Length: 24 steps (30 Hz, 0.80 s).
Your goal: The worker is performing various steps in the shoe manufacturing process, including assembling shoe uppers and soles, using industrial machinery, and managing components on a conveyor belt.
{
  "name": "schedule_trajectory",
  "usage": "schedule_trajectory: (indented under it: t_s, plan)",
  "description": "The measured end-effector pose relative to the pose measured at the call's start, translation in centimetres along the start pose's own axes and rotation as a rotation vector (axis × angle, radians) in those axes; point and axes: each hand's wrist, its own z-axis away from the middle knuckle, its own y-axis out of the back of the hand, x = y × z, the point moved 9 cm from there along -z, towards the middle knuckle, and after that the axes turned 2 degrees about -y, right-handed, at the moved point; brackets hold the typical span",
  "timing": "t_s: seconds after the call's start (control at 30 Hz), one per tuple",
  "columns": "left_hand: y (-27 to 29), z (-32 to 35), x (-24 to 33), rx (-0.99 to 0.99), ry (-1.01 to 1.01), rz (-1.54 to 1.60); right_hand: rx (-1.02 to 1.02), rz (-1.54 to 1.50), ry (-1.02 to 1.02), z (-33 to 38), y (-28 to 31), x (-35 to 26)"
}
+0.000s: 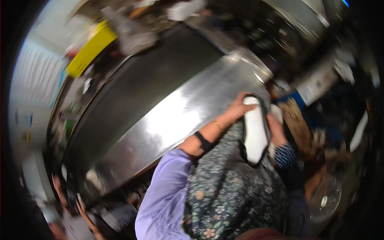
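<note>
A shoe (255,134) with a white sole and a dark edge is held up in front of my apron, its sole facing me. My left hand (239,106) grips its far end, with the thumb lying over the sole. Close against the shoe's right side is my right hand (275,125), its fingers curled and partly hidden. A pale, rounded thing (277,113) shows beside that hand, too blurred to name. My patterned apron (224,192) hangs below the shoe.
A shiny metal worktop (168,114) runs along my left, with a dark belt (136,84) beyond it. A yellow bin (91,49) stands at the far left. Another person's hand (83,206) is at lower left. Cardboard (297,122) and a clear plastic piece (327,200) lie right.
</note>
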Motion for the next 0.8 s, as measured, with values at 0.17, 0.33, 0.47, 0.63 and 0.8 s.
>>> schedule_trajectory:
  t_s: [0.17,0.33,0.47,0.63,0.8]
  plan:
    - [-0.9,-0.2,-1.9,-0.027,0.058,0.047,-0.271,0.121,-0.105,0.2,-3.5,2.6]
    - [-0.5,-1.7,-1.3,-0.038,0.093,-0.004,-0.121,1.277,0.777,1.9,-5.9,-6.0]
    - [-0.1,-2.5,-1.3,0.006,0.158,-0.358,0.224,1.355,1.111,4.4,-7.2,-10.4]
    - [-1.0,-2.7,-0.4,-0.053,0.085,-0.121,-0.052,0.831,0.693,1.4,-3.4,-8.5]
    - [-0.8,-2.0,-1.1,-0.048,0.043,-0.14,-0.338,0.12,-0.083,4.4,-1.1,0.9]
